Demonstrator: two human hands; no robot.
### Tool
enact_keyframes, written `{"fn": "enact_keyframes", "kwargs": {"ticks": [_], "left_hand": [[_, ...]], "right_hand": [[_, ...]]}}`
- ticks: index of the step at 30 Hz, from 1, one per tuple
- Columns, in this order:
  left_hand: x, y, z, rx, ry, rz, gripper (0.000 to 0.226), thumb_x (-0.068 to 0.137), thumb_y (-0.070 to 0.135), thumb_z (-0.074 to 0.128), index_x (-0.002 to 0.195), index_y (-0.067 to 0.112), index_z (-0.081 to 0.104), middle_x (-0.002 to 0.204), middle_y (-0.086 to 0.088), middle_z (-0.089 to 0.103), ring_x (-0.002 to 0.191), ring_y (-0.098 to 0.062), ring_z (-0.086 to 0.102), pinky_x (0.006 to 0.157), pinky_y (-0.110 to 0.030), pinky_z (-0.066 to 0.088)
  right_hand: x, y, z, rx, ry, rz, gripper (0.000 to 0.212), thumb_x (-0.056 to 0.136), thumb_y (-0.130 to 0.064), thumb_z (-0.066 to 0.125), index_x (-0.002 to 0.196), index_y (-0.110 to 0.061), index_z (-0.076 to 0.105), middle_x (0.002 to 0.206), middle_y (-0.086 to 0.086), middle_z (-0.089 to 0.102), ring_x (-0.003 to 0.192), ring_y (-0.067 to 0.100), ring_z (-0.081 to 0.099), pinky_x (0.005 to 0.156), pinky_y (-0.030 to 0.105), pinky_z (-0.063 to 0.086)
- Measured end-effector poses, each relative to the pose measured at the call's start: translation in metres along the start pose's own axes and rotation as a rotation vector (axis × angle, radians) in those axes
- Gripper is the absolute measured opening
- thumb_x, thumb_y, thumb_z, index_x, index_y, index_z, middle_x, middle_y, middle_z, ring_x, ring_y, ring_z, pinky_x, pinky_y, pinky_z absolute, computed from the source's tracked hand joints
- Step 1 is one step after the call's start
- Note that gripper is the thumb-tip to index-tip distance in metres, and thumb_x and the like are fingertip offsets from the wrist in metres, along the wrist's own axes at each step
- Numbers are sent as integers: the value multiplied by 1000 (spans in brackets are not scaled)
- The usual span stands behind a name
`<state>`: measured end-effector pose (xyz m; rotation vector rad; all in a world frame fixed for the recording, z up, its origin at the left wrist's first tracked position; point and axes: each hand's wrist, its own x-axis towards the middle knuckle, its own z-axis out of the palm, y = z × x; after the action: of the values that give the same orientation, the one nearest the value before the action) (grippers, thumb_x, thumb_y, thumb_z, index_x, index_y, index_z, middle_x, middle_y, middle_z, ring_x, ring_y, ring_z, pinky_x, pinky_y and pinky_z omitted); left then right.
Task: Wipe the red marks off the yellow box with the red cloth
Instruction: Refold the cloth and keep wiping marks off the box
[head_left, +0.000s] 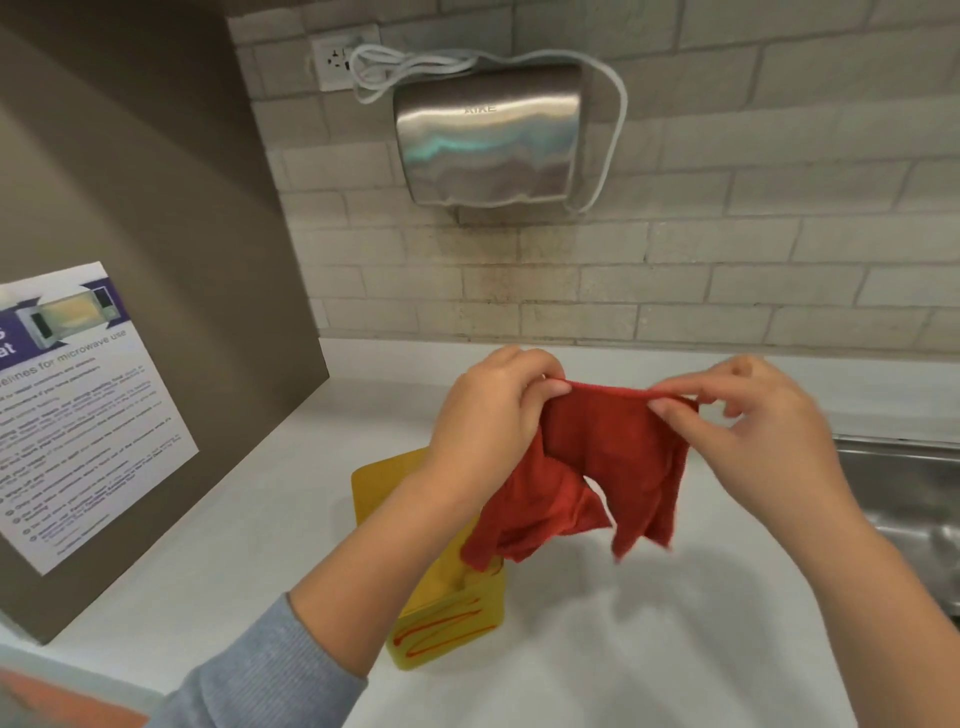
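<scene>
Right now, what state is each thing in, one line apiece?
red cloth: held up off the counter, stretched between both hands, lower part hanging.
left hand: fingers shut on the cloth's top edge.
right hand: fingers pinching the cloth's top edge.
yellow box: on the counter, red marks not wiped off.
hand dryer: on the wall, cord plugged into the outlet.

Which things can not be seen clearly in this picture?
Head view:
- yellow box: middle hidden by the left hand's forearm and the red cloth, so any further red marks cannot be told.
- poster: small text blurred, left edge cut off.
- sink: cut off at right.
</scene>
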<state>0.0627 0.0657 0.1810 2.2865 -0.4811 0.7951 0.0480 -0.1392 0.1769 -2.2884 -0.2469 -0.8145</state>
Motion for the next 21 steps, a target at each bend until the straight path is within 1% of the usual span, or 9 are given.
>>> {"fn": "enact_keyframes", "kwargs": {"ticks": [3,5,6,8,9,11,14,17,21], "left_hand": [[-2,4,3,-181,-19,-186,7,85,19,66,78,19,68,72,6,61,59,-10,50,62,-26,42],[1,9,3,-264,-31,-279,15,84,20,67,71,28,64,64,9,55,49,-10,43,55,-25,38],[4,12,3,-269,-30,-296,19,84,21,67,68,31,62,62,9,53,46,-9,42,52,-25,36],[11,17,1,-239,-33,-307,18,83,24,67,67,31,62,59,9,51,44,-7,40,50,-25,35],[16,20,0,-214,-46,-312,16,84,26,67,69,30,63,58,9,51,45,-6,41,51,-25,36],[24,27,-1,-165,-106,-319,12,84,29,66,73,25,65,61,9,51,51,-6,45,55,-26,38],[33,39,1,-93,-234,-324,15,85,31,65,76,20,68,65,9,53,62,-12,52,58,-25,39],[36,49,7,-80,-302,-323,19,85,30,65,75,14,69,70,1,63,69,-17,59,63,-26,46],[40,51,8,-129,-288,-347,18,83,25,67,71,11,70,70,-5,68,62,-16,58,65,-26,49]], "right_hand": [[15,-12,0,-127,97,1,11,80,-33,70,89,-33,76,65,-3,59,75,27,62,66,29,41],[26,-14,13,-84,116,37,13,83,-35,66,94,-34,74,69,-1,70,75,30,68,71,36,52],[29,-15,19,35,94,70,13,83,-34,66,95,-35,70,70,-1,72,72,27,69,73,39,54],[22,-16,32,453,80,175,16,83,-28,70,92,-36,60,76,-2,73,70,18,71,73,39,56],[9,-15,39,629,141,212,20,82,-23,71,89,-35,56,81,-2,73,71,14,70,71,35,56],[-34,-17,56,763,225,184,19,83,-18,69,82,-31,56,82,-2,70,72,10,67,68,25,53],[-77,-15,82,812,69,186,13,86,-16,63,91,-28,62,92,-9,71,87,6,67,76,16,51],[-72,-13,89,892,-111,203,24,89,-15,55,108,-30,58,105,-16,69,98,5,66,81,18,51],[-57,-5,82,950,-288,233,40,85,-14,57,123,-26,51,113,0,68,98,17,68,80,33,56]]}}
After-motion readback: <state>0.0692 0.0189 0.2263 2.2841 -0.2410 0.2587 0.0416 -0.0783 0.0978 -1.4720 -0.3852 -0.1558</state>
